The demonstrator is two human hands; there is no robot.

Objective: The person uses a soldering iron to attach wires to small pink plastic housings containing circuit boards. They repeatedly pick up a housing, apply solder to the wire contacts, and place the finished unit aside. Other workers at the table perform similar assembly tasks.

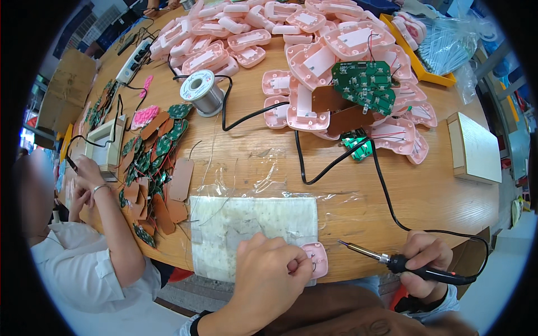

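Note:
My left hand (272, 271) is closed, fingertips curled in a pinch over the front edge of a pale work mat (218, 246). What it pinches is hidden by the fingers. Right beside those fingers lies a small pink plastic shell (318, 259) with a thin dark wire inside, partly covered by the hand. In my right hand (427, 263) is a soldering iron (412, 267), gripped by its black handle. The iron's metal tip points left toward the pink shell, a short way apart from it.
Solder wire spool (202, 94) stands behind the mat. Green circuit boards (367, 84) lie on pink shells at the right; more boards (162, 145) are heaped left. The iron's black cord (381, 179) crosses the table. A co-worker (84, 246) sits left; a box (473, 148) stands right.

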